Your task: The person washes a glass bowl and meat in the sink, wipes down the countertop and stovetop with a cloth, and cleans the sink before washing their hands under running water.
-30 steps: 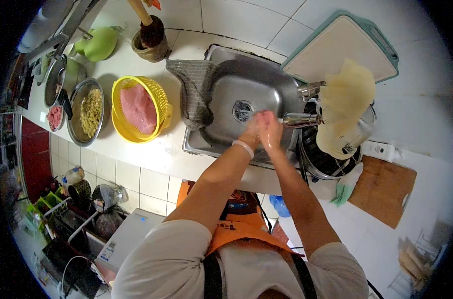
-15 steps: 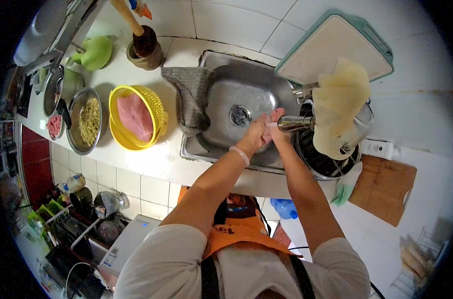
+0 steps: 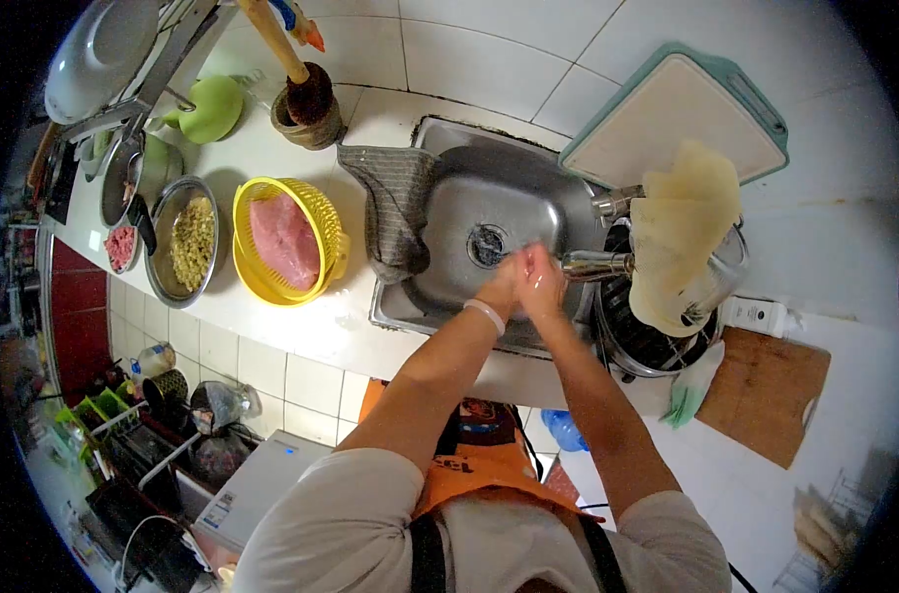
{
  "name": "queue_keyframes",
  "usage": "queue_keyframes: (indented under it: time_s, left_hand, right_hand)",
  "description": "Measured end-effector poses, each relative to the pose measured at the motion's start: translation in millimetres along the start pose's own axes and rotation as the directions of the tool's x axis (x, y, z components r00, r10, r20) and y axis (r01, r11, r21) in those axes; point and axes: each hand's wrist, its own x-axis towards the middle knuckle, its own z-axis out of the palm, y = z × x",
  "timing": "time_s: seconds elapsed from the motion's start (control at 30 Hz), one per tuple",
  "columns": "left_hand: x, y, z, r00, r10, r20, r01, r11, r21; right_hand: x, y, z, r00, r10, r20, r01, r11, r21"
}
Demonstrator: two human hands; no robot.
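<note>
Over the sink [image 3: 499, 178], my left hand [image 3: 505, 284] and my right hand [image 3: 541, 284] are pressed together, wet, with fingers closed against each other. No object shows between them; the palms are hidden. A light-coloured band [image 3: 485, 314] circles my left wrist. Right beside my right hand is the end of a metal faucet [image 3: 598, 265]. The drain [image 3: 486, 244] lies just beyond my left hand. A dark striped cloth [image 3: 395, 212] hangs over the sink's left rim.
Left of the sink stand a yellow colander [image 3: 333, 259] with pink meat [image 3: 283, 240] and a metal bowl [image 3: 212, 272] of chopped pieces. A stone mortar [image 3: 311, 133] is behind. To the right are a cutting board [image 3: 672, 124], a pot [image 3: 657, 366] and a wooden board [image 3: 766, 395].
My hands have drawn back from under the faucet end, slightly toward me, and remain together. The whole view has shifted a little. A pale streak at the faucet end no longer shows.
</note>
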Motion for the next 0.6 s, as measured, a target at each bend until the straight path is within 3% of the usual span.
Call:
queue_keyframes:
  time_s: [0.07,0.1,0.13,0.2,0.27,0.33,0.37,0.4,0.43,0.47,0.5,0.53,0.57,0.6]
  left_hand:
    - [3.4,8.4,17.7,0.975,0.208,0.077,-0.222,0.933,0.284]
    - [8.0,21.6,32.6,0.982,-0.115,-0.151,0.069,0.957,-0.281]
    - [10.7,28.1,39.3,0.858,-0.49,-0.153,0.197,0.59,-0.783]
    - [14.0,22.0,33.9,0.852,-0.487,-0.194,0.17,0.607,-0.776]
    - [15.3,26.6,24.9,0.842,-0.485,-0.238,0.141,0.623,-0.769]
    - [19.8,40.1,12.0,0.815,-0.428,-0.389,0.225,0.854,-0.469]
    - [25.3,36.4,9.5,0.818,-0.433,-0.379,0.231,0.851,-0.472]
    - [32.9,25.1,4.7,0.818,-0.336,-0.468,0.09,0.877,-0.473]
    - [38.0,12.8,-0.1,0.797,-0.24,-0.554,-0.054,0.886,-0.461]
    - [40.9,-5.8,-13.9,0.802,-0.245,-0.544,-0.047,0.883,-0.467]
    - [44.3,-28.7,-33.5,0.939,-0.179,-0.293,-0.013,0.834,-0.551]
    - [43.5,-38.8,-30.8,0.982,0.037,-0.183,-0.073,0.978,-0.196]
    - [42.3,-46.9,-27.2,0.963,0.266,-0.053,-0.245,0.938,0.247]
    - [41.4,-56.5,-24.2,0.883,0.463,0.073,-0.429,0.737,0.523]
  right_hand:
    - [20.3,34.0,13.3,0.956,0.065,-0.287,-0.022,0.988,0.151]
    - [36.0,77.9,45.2,0.879,0.186,-0.439,-0.053,0.953,0.297]
    - [32.4,61.4,33.3,0.878,0.186,-0.44,-0.052,0.953,0.298]
    - [17.1,4.6,-7.7,0.924,0.359,-0.129,-0.331,0.923,0.199]
    - [2.6,11.8,2.9,0.952,0.29,-0.095,-0.274,0.949,0.154]
    - [-9.7,10.1,5.3,0.972,0.228,-0.06,-0.221,0.969,0.108]
    - [-15.1,0.1,0.7,0.986,0.154,-0.067,-0.141,0.976,0.166]
    - [-19.5,-5.1,-2.5,0.993,0.081,-0.081,-0.061,0.973,0.224]
    - [-23.7,0.9,0.0,0.993,-0.032,-0.117,0.048,0.989,0.136]
    - [-23.7,-4.2,-2.0,0.992,-0.025,-0.123,0.041,0.991,0.129]
    - [-19.6,-13.7,-4.9,0.98,-0.126,-0.154,0.133,0.991,0.031]
    - [-13.4,-17.5,-7.7,0.958,-0.228,-0.175,0.219,0.973,-0.068]
    - [-4.4,-9.4,-4.9,0.966,-0.178,-0.19,0.16,0.982,-0.104]
    - [3.0,5.2,-1.2,0.967,-0.17,-0.191,0.152,0.983,-0.107]
